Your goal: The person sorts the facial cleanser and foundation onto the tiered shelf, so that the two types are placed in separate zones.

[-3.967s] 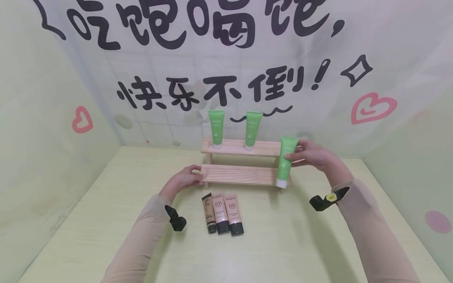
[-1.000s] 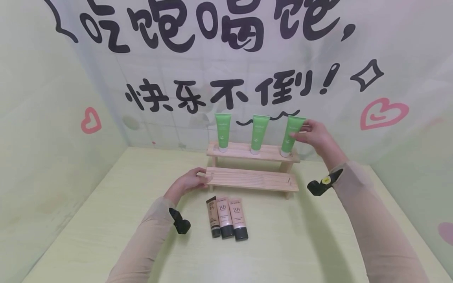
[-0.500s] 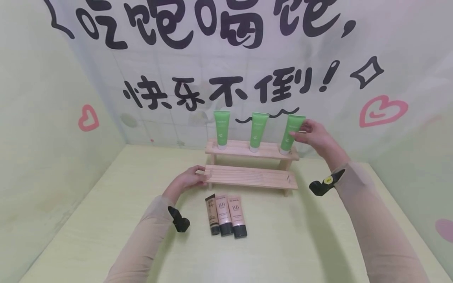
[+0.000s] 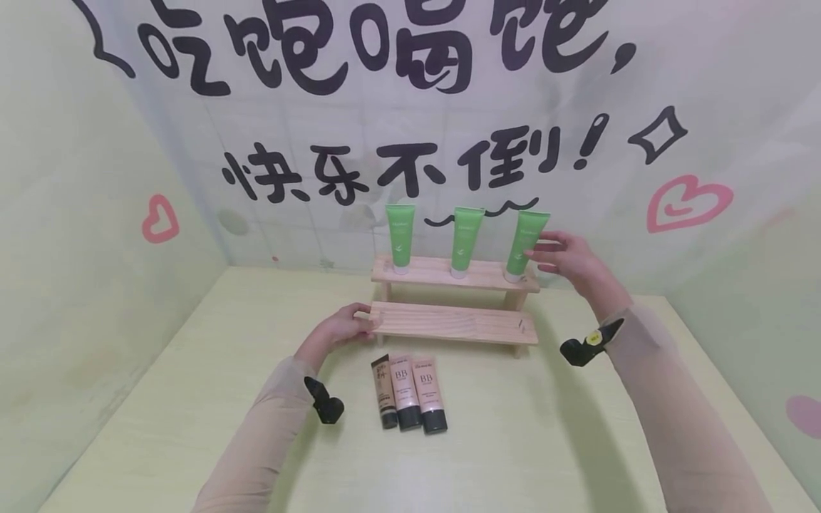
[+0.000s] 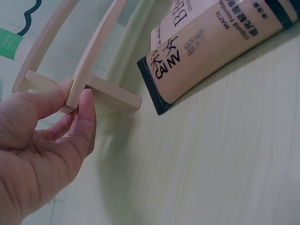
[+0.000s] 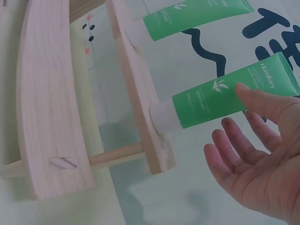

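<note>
My left hand (image 4: 348, 326) pinches the left end of the lower shelf of a two-step wooden display stand (image 4: 455, 322), thumb above and fingers below in the left wrist view. At the upper shelf's right end, a green squeeze tube (image 4: 524, 246) stands on its white cap. Beside it is my right hand (image 4: 577, 263), fingers spread and loosened; in the right wrist view the thumb (image 6: 255, 96) overlaps the tube's front while the other fingers are apart from it. Another green tube (image 4: 466, 242) stands mid-shelf, and a third green tube (image 4: 400, 239) at the left.
In front of the stand, a brown liquid foundation tube (image 4: 385, 392) and two pink BB cream tubes, one in the middle (image 4: 405, 392) and one on the right (image 4: 429, 395), lie side by side on the pale table (image 4: 500, 456). A printed wall (image 4: 321, 235) rises close behind the stand.
The right hand has carried the third green tube up from in front of the stand onto the upper shelf's right end, and its fingers have now loosened from it. The left hand stays at the lower shelf.
</note>
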{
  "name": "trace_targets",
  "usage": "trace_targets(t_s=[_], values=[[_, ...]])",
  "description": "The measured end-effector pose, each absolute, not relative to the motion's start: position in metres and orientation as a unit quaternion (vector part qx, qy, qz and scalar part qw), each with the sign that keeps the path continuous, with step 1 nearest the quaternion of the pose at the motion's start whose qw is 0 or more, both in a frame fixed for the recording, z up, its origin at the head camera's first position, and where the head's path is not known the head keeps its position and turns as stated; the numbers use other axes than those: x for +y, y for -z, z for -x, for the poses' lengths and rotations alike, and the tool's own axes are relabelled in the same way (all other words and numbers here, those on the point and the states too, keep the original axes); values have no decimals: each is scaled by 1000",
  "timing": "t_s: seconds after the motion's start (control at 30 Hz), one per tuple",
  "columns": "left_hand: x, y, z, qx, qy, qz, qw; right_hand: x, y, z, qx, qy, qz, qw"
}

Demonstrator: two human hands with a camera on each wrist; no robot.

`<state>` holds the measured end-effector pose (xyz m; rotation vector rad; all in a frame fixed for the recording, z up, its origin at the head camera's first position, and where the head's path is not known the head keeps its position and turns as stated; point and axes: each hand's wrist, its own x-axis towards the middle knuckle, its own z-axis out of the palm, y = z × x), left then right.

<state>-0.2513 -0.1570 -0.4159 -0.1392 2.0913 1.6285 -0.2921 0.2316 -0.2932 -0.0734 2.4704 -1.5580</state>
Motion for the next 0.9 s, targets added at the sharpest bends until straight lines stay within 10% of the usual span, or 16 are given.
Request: trace_targets(t_s=[0.9], values=[[-156,414,250,763,-595,54,248,256,338,269,818,520,27,244]])
